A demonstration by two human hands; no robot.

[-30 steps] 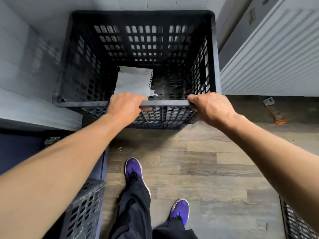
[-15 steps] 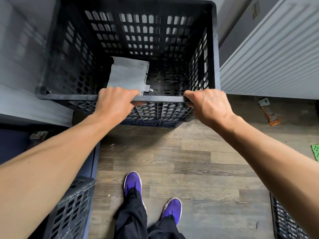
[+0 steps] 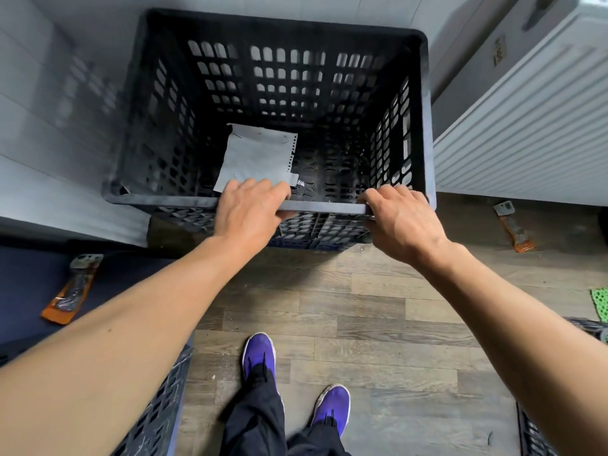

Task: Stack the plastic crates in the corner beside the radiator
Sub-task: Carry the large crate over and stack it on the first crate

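Head view: my left hand [image 3: 250, 209] and right hand [image 3: 399, 222] curl their fingers [image 3: 253, 187] over the near rim of the black plastic crate [image 3: 164, 201] at twelve o'clock, to seat it squarely in the corner beside the radiator [image 3: 526, 133] at two o'clock.

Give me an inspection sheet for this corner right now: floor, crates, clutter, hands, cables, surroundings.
Surface: wood-plank floor.
Job's things: black crate in the corner beside the radiator; second crate lower left, third crate lower right.
Clutter: paper sheet inside the black crate; orange scraper on the floor; another scraper on the dark surface at left.
Hands: left hand and right hand grip the black crate's near rim.
Cables: nothing seen.
Surroundings: grey tiled wall behind.
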